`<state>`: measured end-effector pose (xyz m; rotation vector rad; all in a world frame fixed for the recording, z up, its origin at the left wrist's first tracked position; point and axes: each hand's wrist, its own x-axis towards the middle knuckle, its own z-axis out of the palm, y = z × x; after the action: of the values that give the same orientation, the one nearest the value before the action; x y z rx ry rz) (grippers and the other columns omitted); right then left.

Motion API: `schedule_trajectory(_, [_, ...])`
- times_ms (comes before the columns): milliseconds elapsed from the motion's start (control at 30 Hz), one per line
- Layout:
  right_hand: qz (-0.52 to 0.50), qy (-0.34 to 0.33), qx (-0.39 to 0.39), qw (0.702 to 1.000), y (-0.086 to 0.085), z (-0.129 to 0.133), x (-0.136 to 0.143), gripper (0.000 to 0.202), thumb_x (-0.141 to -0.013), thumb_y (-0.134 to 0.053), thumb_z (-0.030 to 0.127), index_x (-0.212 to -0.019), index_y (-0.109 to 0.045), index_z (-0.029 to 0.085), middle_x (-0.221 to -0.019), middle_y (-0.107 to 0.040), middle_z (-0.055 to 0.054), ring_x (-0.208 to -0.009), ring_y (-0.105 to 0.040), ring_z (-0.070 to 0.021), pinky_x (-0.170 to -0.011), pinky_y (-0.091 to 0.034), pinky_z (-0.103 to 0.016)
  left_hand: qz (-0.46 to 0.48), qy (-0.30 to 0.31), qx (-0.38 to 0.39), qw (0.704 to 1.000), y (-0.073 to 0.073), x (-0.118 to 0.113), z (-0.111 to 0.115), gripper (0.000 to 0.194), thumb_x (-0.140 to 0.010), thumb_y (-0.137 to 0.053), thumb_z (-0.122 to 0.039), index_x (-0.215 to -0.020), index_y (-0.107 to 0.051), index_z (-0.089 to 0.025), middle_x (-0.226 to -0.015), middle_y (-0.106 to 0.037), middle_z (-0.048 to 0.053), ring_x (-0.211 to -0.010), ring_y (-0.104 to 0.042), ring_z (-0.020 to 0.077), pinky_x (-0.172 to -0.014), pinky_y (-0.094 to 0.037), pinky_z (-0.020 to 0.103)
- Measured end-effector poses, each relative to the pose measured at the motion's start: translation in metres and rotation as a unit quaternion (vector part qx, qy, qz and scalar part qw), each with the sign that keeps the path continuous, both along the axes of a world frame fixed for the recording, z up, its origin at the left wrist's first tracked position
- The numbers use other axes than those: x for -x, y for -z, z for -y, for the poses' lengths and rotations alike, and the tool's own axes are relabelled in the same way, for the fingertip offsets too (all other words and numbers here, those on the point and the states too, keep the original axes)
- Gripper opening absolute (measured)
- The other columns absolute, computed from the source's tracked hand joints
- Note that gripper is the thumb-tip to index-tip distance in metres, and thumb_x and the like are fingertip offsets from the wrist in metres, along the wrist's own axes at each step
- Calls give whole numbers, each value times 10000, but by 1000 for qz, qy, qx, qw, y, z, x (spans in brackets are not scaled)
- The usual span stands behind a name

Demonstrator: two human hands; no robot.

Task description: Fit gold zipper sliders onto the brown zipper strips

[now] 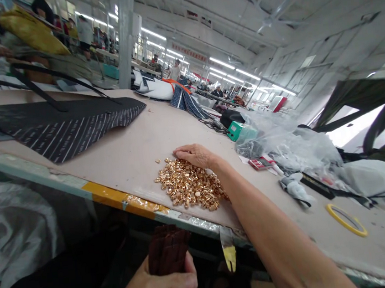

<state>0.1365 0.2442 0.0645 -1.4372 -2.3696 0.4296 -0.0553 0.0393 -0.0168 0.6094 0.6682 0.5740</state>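
Note:
My left hand (165, 282) is wrapped round a bundle of dark brown strips (167, 252), stacked together, below the table's front edge. A heap of small gold metal pieces (192, 187) lies on the table (138, 154) near that edge. Across the heap reaches my right arm, and my right hand (195, 155) rests at its far side, fingers stretched out and touching the pieces. The fingertips partly curve down, so what lies under the palm is hidden. A few gold pieces sit loose at the heap's left.
A black striped bag (70, 129) with handles lies at the left. On the right are clear plastic bags (281, 134), a green box (235, 130), a red calculator-like device (260, 163) and a yellow tape roll (347, 220). A metal post (126, 36) stands behind; people are in the background.

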Motion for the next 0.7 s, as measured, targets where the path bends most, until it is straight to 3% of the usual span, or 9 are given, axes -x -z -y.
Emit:
schedule_trajectory(167, [-6, 32, -14, 999, 5, 11, -18, 170, -897, -622, 284, -818, -680, 145, -877, -688, -34, -850, -633, -182, -818, -487, -371, 16, 8, -13, 1000, -6, 2, -2, 203, -659, -773, -313, -706, -634, -173, -419, -489, -54, -383, -381, 78, -446, -274, 224])
schedule_trajectory(400, [-36, 93, -20, 995, 7, 61, -53, 332, -876, -547, 387, -655, -660, 166, -599, -562, 34, -604, -514, -133, -567, -382, -241, -1, -8, -7, 1000, -5, -2, 0, 199, -658, -766, -308, -695, -624, -175, -444, -513, -55, -373, -393, 75, -442, -283, 226])
schedule_trajectory(700, [-50, 116, -58, 990, 11, 116, -61, 272, -880, -549, 335, -704, -692, 184, -686, -659, 5, -687, -585, -157, -664, -423, -256, -29, -3, -39, 999, -12, -16, 7, 180, -671, -741, -288, -724, -635, -152, -556, -565, -33, -425, -413, 59, -468, -296, 212])
